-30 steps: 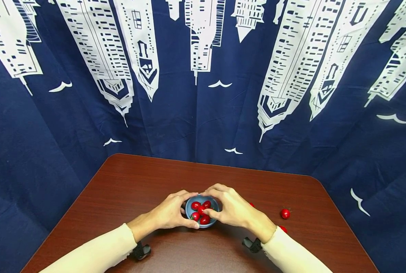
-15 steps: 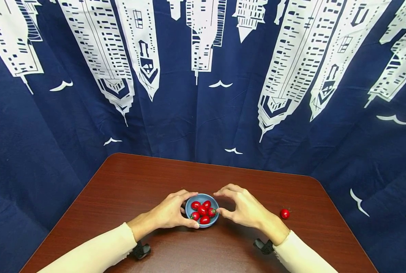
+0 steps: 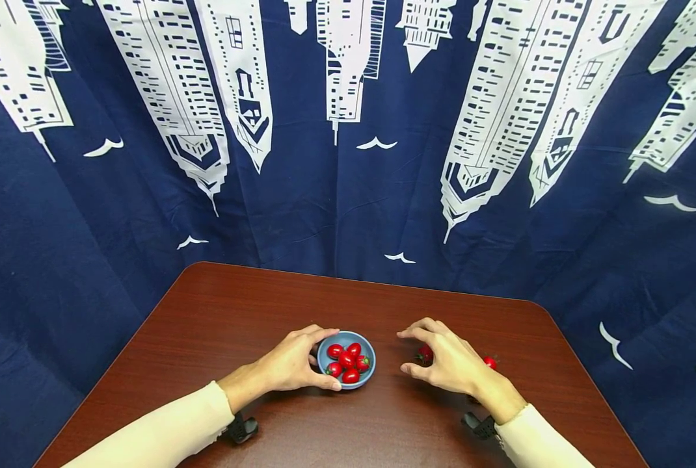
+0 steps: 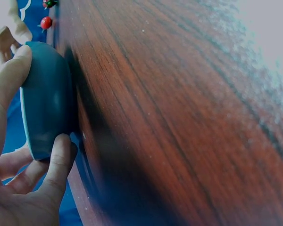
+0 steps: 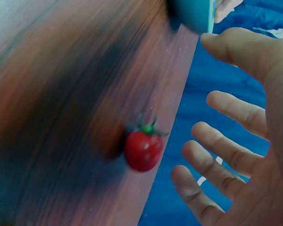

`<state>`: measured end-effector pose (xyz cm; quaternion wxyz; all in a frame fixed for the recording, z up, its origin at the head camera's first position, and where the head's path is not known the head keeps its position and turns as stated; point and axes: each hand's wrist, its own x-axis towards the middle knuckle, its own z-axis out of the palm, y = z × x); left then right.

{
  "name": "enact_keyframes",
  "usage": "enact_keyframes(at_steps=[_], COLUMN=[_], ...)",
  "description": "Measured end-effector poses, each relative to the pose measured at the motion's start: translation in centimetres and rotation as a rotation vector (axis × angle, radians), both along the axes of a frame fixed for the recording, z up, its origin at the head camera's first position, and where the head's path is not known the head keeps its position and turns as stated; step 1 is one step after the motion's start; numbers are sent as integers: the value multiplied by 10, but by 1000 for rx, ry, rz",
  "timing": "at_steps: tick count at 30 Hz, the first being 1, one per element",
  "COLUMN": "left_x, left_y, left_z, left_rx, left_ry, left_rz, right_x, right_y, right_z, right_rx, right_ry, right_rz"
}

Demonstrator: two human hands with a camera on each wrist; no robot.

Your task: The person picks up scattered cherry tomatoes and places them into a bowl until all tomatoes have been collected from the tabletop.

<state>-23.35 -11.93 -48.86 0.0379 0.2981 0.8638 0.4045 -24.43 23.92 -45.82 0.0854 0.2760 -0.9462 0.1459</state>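
Observation:
A small blue bowl (image 3: pixel 345 340) stands on the table with several red cherry tomatoes (image 3: pixel 347 359) in it. My left hand (image 3: pixel 292 361) grips its left side, thumb at the near rim and fingers round the far side. In the left wrist view, the bowl's outer wall (image 4: pixel 47 99) lies between thumb and fingers. To the right of the bowl, my right hand (image 3: pixel 450 357) is above the table, fingers spread and holding nothing. Partly hidden beneath it is a loose cherry tomato (image 3: pixel 425 354). The right wrist view shows a green-stemmed tomato (image 5: pixel 144 149) on the table, apart from the fingertips (image 5: pixel 184 176).
Another cherry tomato (image 3: pixel 490 362) lies farther right, partly behind my right wrist. The brown wooden table (image 3: pixel 254 299) has rounded far corners. Behind it hangs a dark blue curtain (image 3: pixel 301 214) with white building shapes.
My right hand has let go of a cherry tomato at the bowl's right side and moved right, to over a loose tomato. The left hand and bowl have stayed put.

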Motion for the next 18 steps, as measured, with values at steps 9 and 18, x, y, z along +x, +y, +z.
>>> enact_keyframes(at_steps=[9, 18], left_x=[0, 1], left_y=[-1, 0], left_z=[-1, -1], left_rx=[1, 13], left_ry=[1, -12], left_rz=[6, 2], right_x=[-6, -12], right_y=[18, 30], right_z=[-12, -23], right_rx=[30, -25], right_ry=[-45, -45], right_rz=[-48, 73])
